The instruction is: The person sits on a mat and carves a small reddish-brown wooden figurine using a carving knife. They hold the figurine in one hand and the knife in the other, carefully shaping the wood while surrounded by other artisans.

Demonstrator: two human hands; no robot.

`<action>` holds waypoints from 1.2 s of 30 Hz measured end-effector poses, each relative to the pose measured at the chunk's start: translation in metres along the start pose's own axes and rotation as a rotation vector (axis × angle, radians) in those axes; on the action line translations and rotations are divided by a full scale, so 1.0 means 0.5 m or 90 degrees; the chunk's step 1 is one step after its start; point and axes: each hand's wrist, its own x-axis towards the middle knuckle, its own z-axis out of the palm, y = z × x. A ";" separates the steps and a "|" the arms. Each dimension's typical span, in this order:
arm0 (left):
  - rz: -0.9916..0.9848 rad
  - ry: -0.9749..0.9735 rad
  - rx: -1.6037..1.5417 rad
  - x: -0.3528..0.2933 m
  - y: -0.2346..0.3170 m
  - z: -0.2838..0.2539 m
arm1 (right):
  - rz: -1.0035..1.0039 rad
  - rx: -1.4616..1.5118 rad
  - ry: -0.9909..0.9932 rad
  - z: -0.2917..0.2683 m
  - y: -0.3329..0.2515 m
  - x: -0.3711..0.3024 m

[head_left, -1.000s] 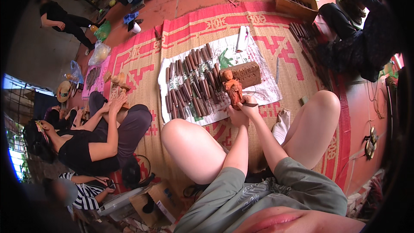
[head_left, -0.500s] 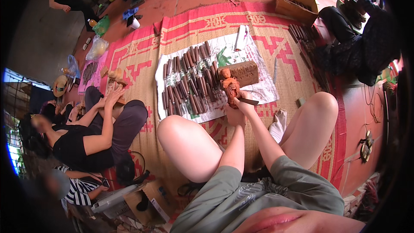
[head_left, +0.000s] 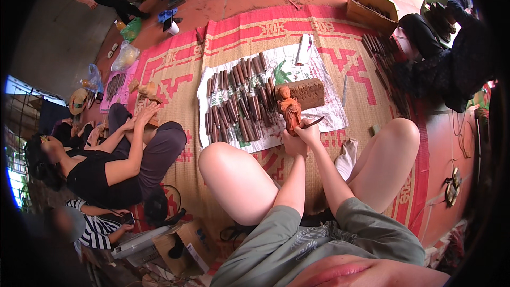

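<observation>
A small reddish-brown carved wooden figurine (head_left: 290,109) stands nearly upright between my knees. Round its lower end my left hand (head_left: 293,145) is closed. My right hand (head_left: 309,134) is beside it, gripping a slim carving tool with a dark handle (head_left: 315,122) that sticks out to the right; its working tip is hidden by the fingers and figurine. Just behind the figurine lies a brown wooden block (head_left: 312,93) with a carved or marked face. To the left, several carving chisels (head_left: 234,109) with dark brown handles lie in rows on a white printed sheet (head_left: 333,117).
A white roll (head_left: 304,50) lies on the sheet's far part, and a whetstone-like grey strip (head_left: 345,89) by its right edge. At left a person in black (head_left: 106,172) sits cross-legged. A wooden box of tools (head_left: 372,11) stands far right, near more chisels (head_left: 380,48).
The carving tool's handle has swung from pointing slightly downward to pointing up and right. The figurine shows more upright, and the whole view has shifted slightly.
</observation>
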 end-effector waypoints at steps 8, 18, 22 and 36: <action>0.000 0.019 -0.014 0.016 -0.030 0.011 | 0.045 -0.026 0.003 0.006 -0.022 -0.017; -0.036 -0.009 -0.013 0.012 -0.024 0.008 | 0.079 -0.025 -0.003 0.006 -0.008 -0.016; -0.031 -0.049 0.007 -0.004 0.002 -0.002 | -0.039 0.034 0.129 0.014 0.013 0.000; -0.041 -0.052 -0.008 0.004 -0.017 0.008 | -0.026 0.061 0.141 0.024 0.006 -0.013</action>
